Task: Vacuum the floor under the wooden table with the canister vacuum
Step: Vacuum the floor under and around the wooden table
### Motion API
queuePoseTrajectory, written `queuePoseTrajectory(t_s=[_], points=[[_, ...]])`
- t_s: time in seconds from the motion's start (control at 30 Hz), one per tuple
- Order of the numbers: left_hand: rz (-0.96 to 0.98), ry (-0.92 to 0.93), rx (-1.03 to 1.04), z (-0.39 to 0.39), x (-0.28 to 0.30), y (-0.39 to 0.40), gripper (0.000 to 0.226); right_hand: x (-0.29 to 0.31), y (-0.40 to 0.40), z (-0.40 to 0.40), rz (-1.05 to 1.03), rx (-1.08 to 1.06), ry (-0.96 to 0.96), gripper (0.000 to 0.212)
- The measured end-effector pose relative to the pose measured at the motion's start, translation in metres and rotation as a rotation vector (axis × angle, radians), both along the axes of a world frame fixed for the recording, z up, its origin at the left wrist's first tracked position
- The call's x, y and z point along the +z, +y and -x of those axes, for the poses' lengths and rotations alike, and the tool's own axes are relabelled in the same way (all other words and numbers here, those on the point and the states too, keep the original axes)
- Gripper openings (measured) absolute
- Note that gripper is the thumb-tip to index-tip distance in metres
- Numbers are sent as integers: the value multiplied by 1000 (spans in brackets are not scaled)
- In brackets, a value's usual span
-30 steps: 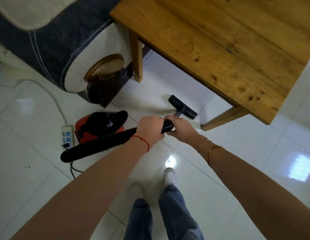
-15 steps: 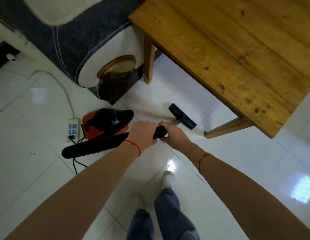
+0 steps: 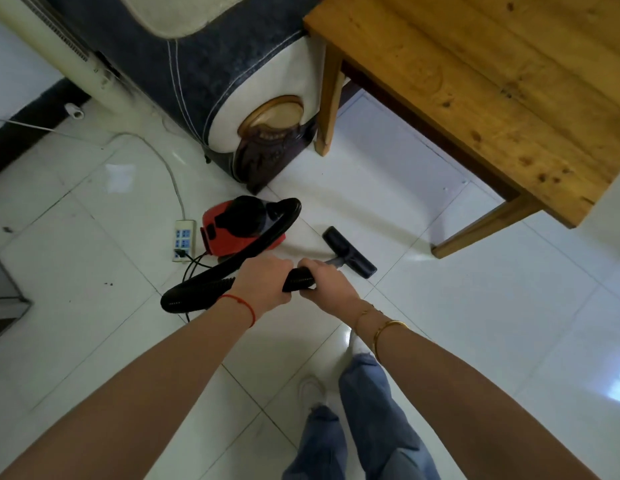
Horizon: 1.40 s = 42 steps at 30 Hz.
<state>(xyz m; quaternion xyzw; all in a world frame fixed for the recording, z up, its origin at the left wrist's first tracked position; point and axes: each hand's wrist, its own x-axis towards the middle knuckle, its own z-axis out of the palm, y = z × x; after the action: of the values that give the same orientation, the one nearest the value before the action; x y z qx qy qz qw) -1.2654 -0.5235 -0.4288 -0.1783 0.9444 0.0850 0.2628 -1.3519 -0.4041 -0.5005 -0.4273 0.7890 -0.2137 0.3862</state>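
Head view: both hands — left (image 3: 263,285), right (image 3: 327,284) — grip clamped on the black hose (image 3: 296,279); floor nozzle (image 3: 350,252) rests near the wooden table (image 3: 475,81).

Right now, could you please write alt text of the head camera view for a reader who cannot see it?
Seen from above, a person's left hand and right hand grip a black ribbed hose, with the floor nozzle on white tiles near the wooden table. A red canister vacuum stands beside a power strip, in front of a sofa arm.
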Motion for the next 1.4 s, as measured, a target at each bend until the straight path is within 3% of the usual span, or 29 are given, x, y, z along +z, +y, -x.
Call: queuePoseTrajectory(t_s=[0.27,0.5,0.83,1.17,1.4], points=[[-32,-31,-41,-48,9,8,10,4,12,-55,13,-35,-31,27],[-31,7,-65,-41,7,23,12,1,30,-53,28,-87,-4,27],[-17,12,-86,46,-3,70,9,-11,76,32,23,-124,40,34],[20,4,53,155,-7,129,17,-19,118,161,-5,13,43,40],[62,-88,162,188,0,153,19,-17,129,197,10,98,50,34]])
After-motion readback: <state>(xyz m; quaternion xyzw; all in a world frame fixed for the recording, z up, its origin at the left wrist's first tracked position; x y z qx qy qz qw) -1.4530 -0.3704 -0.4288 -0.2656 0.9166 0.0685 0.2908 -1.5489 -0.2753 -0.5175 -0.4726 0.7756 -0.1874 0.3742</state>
